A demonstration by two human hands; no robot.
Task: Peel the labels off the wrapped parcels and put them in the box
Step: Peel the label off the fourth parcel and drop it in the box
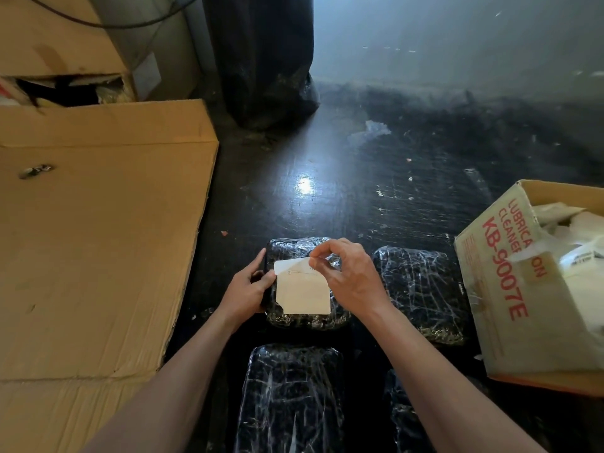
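A black parcel [294, 318] wrapped in shiny film lies on the dark floor in front of me, with a white label [304, 294] on its top. My right hand [346, 273] pinches the label's upper edge, which is lifted and folded back. My left hand [251, 284] grips the parcel's left side. More wrapped parcels lie to the right [421, 289], in front of me [291, 397] and at the lower right [405, 416]. At the right stands an open cardboard box [500, 289] with red print, holding crumpled white labels [575, 243].
A large flattened cardboard sheet [91, 243] covers the floor on the left, with stacked cartons [55, 37] behind it. A tall black wrapped bundle [264, 60] stands at the back centre. Bare dark floor [359, 178] with small scraps stretches ahead.
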